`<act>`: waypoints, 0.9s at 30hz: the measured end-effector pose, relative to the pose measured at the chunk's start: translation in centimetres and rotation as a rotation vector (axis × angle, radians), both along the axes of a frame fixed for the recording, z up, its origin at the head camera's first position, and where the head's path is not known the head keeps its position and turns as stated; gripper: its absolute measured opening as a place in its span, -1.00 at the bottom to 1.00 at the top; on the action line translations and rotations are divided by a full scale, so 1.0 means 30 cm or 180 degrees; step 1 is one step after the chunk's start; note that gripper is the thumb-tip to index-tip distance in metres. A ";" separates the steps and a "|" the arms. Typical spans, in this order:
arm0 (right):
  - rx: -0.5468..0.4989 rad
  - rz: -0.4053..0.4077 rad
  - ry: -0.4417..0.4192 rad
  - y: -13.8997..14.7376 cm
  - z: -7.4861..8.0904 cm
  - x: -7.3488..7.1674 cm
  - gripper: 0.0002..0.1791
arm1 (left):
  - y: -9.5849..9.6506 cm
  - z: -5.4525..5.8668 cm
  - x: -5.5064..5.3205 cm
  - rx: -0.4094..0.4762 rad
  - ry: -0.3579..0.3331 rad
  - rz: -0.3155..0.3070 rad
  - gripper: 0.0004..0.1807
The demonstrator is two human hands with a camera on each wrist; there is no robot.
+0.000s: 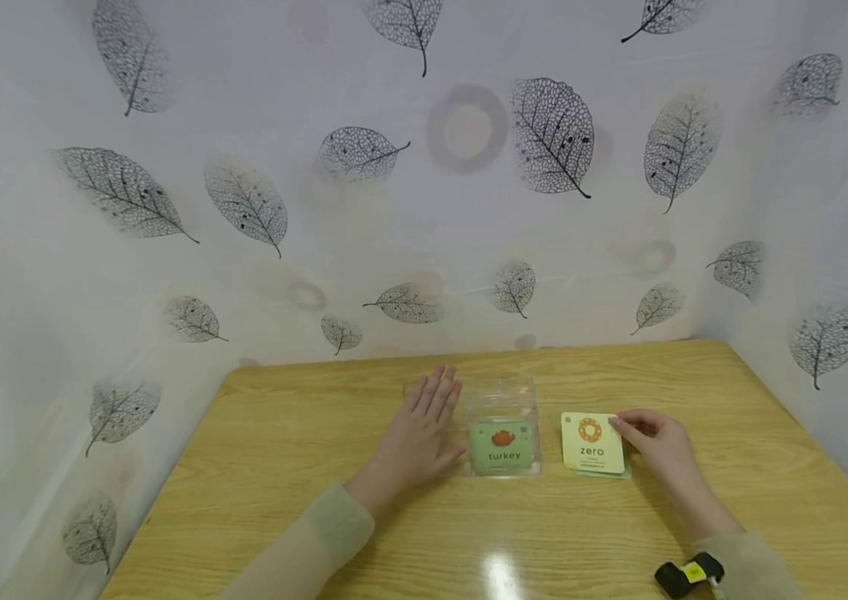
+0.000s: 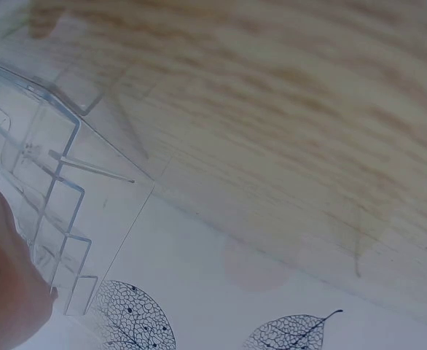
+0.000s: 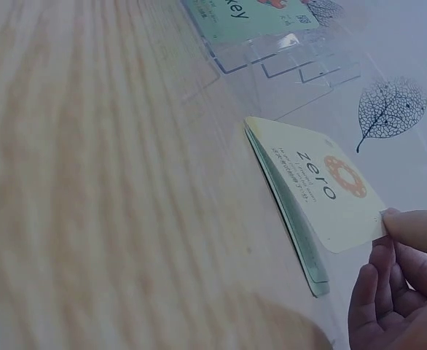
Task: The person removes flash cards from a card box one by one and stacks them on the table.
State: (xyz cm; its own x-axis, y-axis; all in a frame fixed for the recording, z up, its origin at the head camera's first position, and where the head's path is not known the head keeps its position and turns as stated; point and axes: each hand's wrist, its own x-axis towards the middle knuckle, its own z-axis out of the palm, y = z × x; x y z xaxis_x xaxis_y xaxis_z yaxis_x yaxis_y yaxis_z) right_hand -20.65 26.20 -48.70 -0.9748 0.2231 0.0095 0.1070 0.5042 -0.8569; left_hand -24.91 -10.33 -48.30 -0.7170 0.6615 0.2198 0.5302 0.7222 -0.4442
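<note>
Table: light yellow-brown, wood-grain top; far corners rounded; bright patch of glare at the near side; clear stepped stand standing toward the far edge; right of it, near but apart, small pile of green cards lying flat, edges slightly out of line.

Left hand is back up, fingers straight and pointing forward, thumb spread right. Right hand pinches between thumb and forefinger, other fingers curled. Both forearms reach forward, pale sleeves ending short of bare wrists.
</note>
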 end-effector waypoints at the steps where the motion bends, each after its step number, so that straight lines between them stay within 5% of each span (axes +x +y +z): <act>1: 0.0027 -0.0006 0.0010 0.001 -0.003 -0.001 -0.49 | 0.000 0.000 0.000 0.0006 -0.0004 -0.0005 0.07; 27: 0.0214 -0.0005 0.0154 0.016 -0.020 -0.019 -0.56 | 0.000 0.004 0.005 -0.0018 -0.0017 0.0016 0.07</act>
State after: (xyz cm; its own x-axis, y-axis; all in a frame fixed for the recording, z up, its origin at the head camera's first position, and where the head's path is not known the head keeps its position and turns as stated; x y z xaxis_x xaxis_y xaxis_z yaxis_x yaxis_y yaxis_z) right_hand -21.23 26.69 -49.31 -0.9724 0.2220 0.0717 0.0671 0.5606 -0.8254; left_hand -24.76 -10.33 -48.18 -0.7215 0.6591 0.2122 0.5289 0.7224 -0.4455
